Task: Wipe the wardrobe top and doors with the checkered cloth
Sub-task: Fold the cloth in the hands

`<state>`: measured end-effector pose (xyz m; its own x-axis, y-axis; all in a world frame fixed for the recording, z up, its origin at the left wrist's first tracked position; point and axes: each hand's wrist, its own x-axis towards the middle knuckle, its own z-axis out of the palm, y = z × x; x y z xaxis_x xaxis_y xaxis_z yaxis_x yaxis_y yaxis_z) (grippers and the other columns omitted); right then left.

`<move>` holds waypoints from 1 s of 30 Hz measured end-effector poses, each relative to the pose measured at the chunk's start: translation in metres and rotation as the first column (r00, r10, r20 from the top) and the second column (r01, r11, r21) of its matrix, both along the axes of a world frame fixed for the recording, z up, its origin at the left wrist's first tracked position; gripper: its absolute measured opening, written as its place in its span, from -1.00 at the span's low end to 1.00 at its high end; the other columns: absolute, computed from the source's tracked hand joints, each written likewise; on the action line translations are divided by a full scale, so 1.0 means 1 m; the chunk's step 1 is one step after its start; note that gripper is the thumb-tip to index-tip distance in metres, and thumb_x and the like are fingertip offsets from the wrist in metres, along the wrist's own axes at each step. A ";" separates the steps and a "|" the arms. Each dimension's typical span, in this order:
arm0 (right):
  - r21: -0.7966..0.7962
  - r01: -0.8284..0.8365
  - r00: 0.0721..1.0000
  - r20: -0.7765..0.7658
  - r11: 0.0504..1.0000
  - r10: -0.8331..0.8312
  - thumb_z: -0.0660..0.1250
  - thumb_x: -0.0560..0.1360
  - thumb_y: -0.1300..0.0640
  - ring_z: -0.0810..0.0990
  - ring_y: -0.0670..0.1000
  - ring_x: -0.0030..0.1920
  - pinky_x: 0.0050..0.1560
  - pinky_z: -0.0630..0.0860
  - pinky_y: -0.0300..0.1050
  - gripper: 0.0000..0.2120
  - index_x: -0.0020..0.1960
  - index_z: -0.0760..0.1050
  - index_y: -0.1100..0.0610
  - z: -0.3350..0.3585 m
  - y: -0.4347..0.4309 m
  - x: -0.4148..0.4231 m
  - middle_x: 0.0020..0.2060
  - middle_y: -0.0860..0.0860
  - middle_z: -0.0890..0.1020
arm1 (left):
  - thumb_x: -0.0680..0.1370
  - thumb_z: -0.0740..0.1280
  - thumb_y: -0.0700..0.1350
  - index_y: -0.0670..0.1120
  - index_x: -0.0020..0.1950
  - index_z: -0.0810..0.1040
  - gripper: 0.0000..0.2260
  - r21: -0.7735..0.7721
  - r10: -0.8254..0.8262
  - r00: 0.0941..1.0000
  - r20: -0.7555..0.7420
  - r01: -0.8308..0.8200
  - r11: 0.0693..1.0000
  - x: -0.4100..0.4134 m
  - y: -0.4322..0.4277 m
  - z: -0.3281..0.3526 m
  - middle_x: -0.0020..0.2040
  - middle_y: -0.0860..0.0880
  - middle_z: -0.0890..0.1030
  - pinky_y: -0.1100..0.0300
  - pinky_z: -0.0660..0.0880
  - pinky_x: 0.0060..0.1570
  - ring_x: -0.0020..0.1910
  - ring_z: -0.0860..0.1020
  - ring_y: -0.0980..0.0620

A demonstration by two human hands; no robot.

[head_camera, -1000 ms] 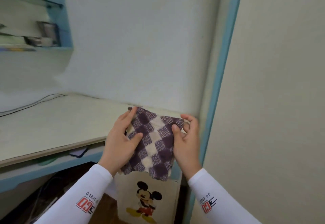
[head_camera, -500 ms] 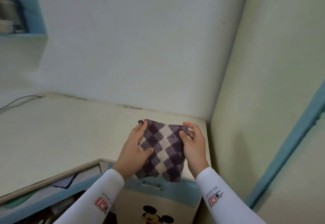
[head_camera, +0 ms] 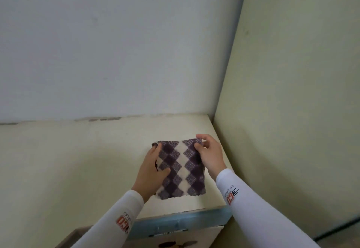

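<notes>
Checkered cloth (head_camera: 181, 168), lower centre: left hand (head_camera: 151, 171) and right hand (head_camera: 211, 157) pinch its side edges, spreading it flat, likely for wiping wardrobe top (head_camera: 78, 160).

pale blue-grey wall (head_camera: 116, 43), greenish side panel (head_camera: 292, 92)

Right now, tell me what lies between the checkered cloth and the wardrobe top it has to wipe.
Nothing visible. The checkered cloth is held by the left hand and right hand just above the cream wardrobe top, which is bare around it up to the walls. Under the cloth is hidden.
</notes>
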<state>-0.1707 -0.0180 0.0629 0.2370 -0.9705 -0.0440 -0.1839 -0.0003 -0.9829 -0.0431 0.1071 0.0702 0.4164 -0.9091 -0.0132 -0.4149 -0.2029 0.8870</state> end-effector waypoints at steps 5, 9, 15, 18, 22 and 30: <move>0.075 -0.018 0.988 -0.149 0.997 0.029 0.32 0.48 0.29 0.58 0.09 -0.02 0.15 0.50 0.05 -0.78 -0.03 0.53 -0.03 -0.039 -0.033 0.025 -0.10 0.03 0.59 | 0.50 0.32 -0.25 -0.05 0.51 0.07 -0.34 0.115 0.038 0.999 -0.018 -0.036 0.993 0.016 -0.028 -0.045 0.51 -0.01 0.11 0.02 0.14 0.44 0.48 0.11 -0.01; 0.069 -0.023 0.970 -0.240 0.997 0.039 0.31 0.50 0.26 0.53 0.00 -0.04 0.12 0.43 -0.21 -0.82 0.06 0.55 0.08 -0.053 -0.053 0.039 -0.06 0.02 0.58 | 0.53 0.29 -0.21 -0.08 0.52 0.00 -0.34 0.200 0.020 0.994 0.109 -0.042 0.979 0.028 -0.047 -0.062 0.53 -0.03 0.03 0.16 0.03 0.43 0.51 0.02 0.00; -0.031 -0.064 0.918 -0.393 0.998 0.046 0.25 0.53 0.27 0.54 0.06 0.07 0.19 0.41 -0.18 -0.76 0.18 0.52 0.12 -0.064 -0.063 0.046 0.07 0.08 0.59 | 0.55 0.23 -0.16 -0.09 0.52 -0.05 -0.36 0.277 -0.078 0.934 0.349 -0.023 0.961 0.032 -0.065 -0.072 0.53 -0.04 -0.10 0.19 0.33 0.28 0.41 0.27 -0.07; -0.135 -0.139 0.868 -0.493 0.981 0.056 0.22 0.54 0.27 0.51 0.07 0.11 0.16 0.35 -0.25 -0.73 0.22 0.49 0.15 -0.074 -0.063 0.043 0.12 0.10 0.54 | 0.55 0.23 -0.15 -0.11 0.51 0.03 -0.41 0.299 -0.080 0.917 0.391 -0.044 0.953 0.032 -0.069 -0.074 0.52 -0.05 -0.10 0.18 0.44 0.14 0.26 0.44 -0.07; -0.178 -0.216 0.796 -0.601 0.960 0.067 0.19 0.58 0.16 0.47 0.06 0.18 0.16 0.34 -0.24 -0.69 0.32 0.41 0.13 -0.074 -0.065 0.038 0.25 0.09 0.42 | 0.53 0.22 -0.08 -0.13 0.47 0.14 -0.46 0.377 -0.097 0.850 0.518 -0.125 0.918 0.028 -0.072 -0.070 0.51 -0.12 0.00 0.11 0.47 0.07 0.22 0.44 -0.12; -0.238 -0.483 0.588 -0.802 0.842 0.110 -0.11 0.57 0.07 0.08 0.13 0.50 0.44 0.07 0.12 -0.49 0.48 0.18 0.16 -0.085 -0.019 0.029 0.50 0.10 0.17 | 0.61 -0.13 0.04 -0.12 0.21 0.57 -0.48 0.400 -0.280 0.617 0.736 -0.062 0.914 0.006 -0.071 -0.085 0.25 -0.14 0.55 -0.25 0.44 0.07 0.24 0.50 -0.20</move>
